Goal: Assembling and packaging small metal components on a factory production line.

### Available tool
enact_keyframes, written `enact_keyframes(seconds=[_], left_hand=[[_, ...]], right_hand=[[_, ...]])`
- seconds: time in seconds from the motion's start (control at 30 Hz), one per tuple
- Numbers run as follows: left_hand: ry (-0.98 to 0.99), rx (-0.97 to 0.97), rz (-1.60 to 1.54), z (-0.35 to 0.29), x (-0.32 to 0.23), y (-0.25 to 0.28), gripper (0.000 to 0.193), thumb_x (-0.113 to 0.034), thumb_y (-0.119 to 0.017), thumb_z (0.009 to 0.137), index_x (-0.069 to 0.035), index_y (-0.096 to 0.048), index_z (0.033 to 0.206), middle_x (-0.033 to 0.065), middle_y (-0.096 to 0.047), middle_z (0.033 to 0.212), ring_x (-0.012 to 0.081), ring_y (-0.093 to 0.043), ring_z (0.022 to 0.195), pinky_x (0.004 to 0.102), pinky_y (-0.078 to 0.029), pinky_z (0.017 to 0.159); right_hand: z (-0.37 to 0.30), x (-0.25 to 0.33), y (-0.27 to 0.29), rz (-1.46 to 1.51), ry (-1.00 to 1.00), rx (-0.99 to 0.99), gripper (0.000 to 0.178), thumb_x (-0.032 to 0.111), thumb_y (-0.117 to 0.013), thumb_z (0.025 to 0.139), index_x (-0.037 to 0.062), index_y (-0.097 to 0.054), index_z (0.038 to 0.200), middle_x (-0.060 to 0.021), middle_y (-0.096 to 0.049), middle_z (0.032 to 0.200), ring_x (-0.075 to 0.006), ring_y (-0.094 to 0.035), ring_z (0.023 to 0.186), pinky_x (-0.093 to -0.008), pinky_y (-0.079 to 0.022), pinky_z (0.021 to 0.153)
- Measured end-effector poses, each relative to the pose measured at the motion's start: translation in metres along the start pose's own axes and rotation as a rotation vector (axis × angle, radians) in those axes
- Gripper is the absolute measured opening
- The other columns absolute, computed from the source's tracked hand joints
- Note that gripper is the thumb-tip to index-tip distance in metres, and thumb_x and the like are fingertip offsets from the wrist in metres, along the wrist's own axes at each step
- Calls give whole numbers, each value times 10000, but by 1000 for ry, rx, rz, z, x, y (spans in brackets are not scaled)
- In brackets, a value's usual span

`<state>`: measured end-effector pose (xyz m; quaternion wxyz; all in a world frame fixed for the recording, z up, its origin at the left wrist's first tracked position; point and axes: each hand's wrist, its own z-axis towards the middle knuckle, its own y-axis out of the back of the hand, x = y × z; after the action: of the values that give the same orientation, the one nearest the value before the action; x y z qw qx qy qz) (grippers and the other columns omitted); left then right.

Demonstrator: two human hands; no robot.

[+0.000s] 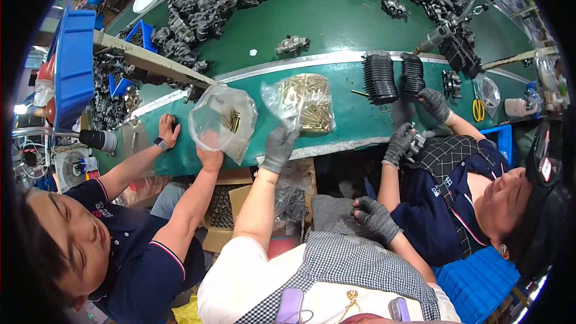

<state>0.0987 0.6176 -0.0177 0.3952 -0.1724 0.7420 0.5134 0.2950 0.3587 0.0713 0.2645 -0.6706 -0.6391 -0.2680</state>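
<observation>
My left hand (279, 149), in a grey glove, pinches the near edge of a clear plastic bag (273, 101) lying on the green bench. Long brass-coloured screws (317, 111) fill the bag. Over my checked apron, my right hand (377, 219), gloved with bare fingertips, is held loosely with its fingers partly bent and apart; nothing shows in it. To the left, a co-worker's hand (210, 155) is at another clear bag (247, 121) with a small bunch of screws (231, 121) inside.
A co-worker on the right holds a metal part (415, 144) near stacked black parts (379, 78). One metal casting (293, 45) lies beyond the bench's metal strip; heaps of castings (207, 12) lie farther back. Yellow scissors (478, 110) are at right, a blue bin (75, 66) at left.
</observation>
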Motion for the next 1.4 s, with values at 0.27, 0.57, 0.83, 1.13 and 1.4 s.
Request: enact_keyframes(seconds=[0.27, 0.57, 0.83, 1.13, 1.4], left_hand=[[69, 128, -378, -55, 92, -3, 97, -65, -535, 804, -6, -612, 804, 136, -654, 805, 142, -602, 721, 300, -459, 612], [-82, 256, 667, 21, 51, 9, 283, -231, -528, 828, -67, -594, 1048, 124, -586, 1111, 288, -520, 1047, 420, -376, 925], [-328, 129, 619, 1, 60, -3, 292, -281, -471, 859, -105, -575, 1068, 146, -551, 1159, 327, -477, 1096, 465, -329, 968], [248, -130, 452, -39, 66, 43, 266, -180, -553, 816, -59, -564, 1053, 117, -645, 784, 277, -604, 679, 371, -491, 659], [201, -214, -725, -62, 29, 61, 258, -114, -657, 785, -12, -551, 997, 54, -600, 729, 145, -566, 632, 267, -471, 549]], right_hand=[[-3, -9, 5, 71, 36, -35, 248, 60, -543, 833, -20, -548, 1067, -77, -589, 899, -124, -564, 807, -256, -460, 757], [-4, -4, -2, 52, 22, -14, 238, 55, -539, 835, -11, -543, 1063, -63, -579, 897, -115, -549, 816, -250, -450, 755], [-4, 4, 0, -16, 66, -34, 242, 56, -539, 837, -6, -528, 1071, -34, -557, 866, -92, -527, 772, -239, -445, 709], [11, -4, -6, -45, 131, -17, 270, 82, -603, 823, -15, -551, 1070, -98, -617, 986, -157, -571, 946, -279, -447, 837], [17, 14, -22, -84, 128, 38, 237, 49, -560, 830, -8, -539, 1059, -45, -576, 927, -108, -544, 874, -252, -450, 791]])
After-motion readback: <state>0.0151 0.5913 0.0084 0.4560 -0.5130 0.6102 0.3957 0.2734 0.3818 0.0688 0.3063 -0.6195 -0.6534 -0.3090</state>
